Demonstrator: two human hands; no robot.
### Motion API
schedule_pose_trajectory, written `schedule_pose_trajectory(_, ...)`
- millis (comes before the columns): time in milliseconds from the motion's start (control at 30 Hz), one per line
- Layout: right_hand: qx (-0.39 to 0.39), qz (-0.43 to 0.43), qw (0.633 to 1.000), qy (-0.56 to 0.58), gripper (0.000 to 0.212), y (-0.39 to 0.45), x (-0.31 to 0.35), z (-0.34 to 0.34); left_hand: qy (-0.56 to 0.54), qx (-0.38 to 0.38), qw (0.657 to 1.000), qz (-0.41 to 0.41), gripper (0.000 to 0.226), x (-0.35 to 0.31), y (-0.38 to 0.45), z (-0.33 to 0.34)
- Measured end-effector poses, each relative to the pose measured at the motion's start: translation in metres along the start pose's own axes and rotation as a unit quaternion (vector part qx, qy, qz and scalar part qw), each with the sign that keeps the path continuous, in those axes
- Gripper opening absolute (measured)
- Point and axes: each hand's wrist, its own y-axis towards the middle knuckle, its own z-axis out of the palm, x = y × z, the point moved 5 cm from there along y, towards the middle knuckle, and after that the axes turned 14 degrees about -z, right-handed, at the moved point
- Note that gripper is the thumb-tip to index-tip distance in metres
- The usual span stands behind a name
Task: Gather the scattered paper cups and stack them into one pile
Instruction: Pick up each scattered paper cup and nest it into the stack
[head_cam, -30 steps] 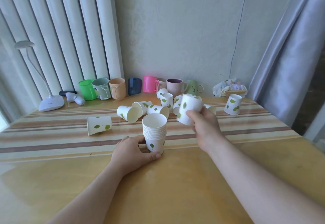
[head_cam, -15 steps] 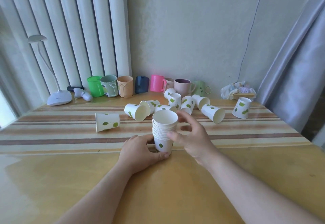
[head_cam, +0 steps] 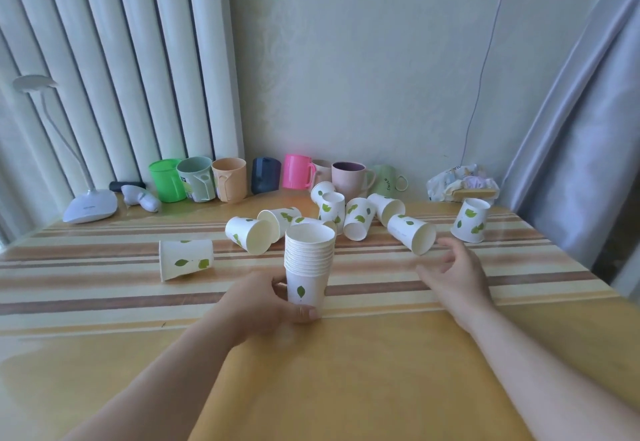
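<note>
Striped table [head_cam: 104, 288] by wall, you're working. Left hand [head_cam: 263, 302] wrapping base of stack [head_cam: 309, 264], upright at centre. Right hand [head_cam: 453, 274] spread, empty, nearing tipped cup [head_cam: 412, 237]. Risk: careless reach sending cup rolling, or elbow knocking stack over.

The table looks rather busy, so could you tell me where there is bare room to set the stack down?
Free: the near table between the forearms, and the striped strip between the lying cup and the stack. Crowded: the loose cups behind the stack, and the mugs by the wall.
</note>
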Motion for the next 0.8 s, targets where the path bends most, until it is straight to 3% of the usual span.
schedule_pose_trajectory(167,-0.017,0.006,1.0,-0.002,0.073,-0.002,0.007,-0.001,0.068,-0.045,0.995,0.051,0.046,-0.031,0.005,0.004)
schedule_pose_trajectory(367,0.007,0.06,0.998,0.014,0.118,0.004,0.003,0.002,0.098,-0.157,0.977,0.102,0.047,-0.03,0.013,0.021)
schedule_pose_trajectory(500,0.039,0.125,0.991,-0.022,0.135,0.032,0.004,0.005,0.117,-0.174,0.971,0.115,0.049,-0.027,0.013,0.023)
schedule_pose_trajectory(600,0.057,0.142,0.984,-0.086,0.12,0.044,0.007,0.014,0.122,-0.19,0.967,0.12,0.052,-0.024,0.016,0.023)
schedule_pose_trajectory(667,0.046,0.118,0.987,-0.101,0.081,0.046,0.008,0.023,0.121,-0.191,0.967,0.12,0.052,-0.022,0.017,0.023)
schedule_pose_trajectory(733,0.023,0.099,0.991,-0.085,0.055,0.046,0.011,0.028,0.122,-0.193,0.965,0.127,0.053,-0.022,0.018,0.023)
schedule_pose_trajectory(800,0.006,0.102,0.994,-0.04,0.051,0.042,0.017,0.026,0.119,-0.193,0.965,0.133,0.055,-0.022,0.02,0.024)
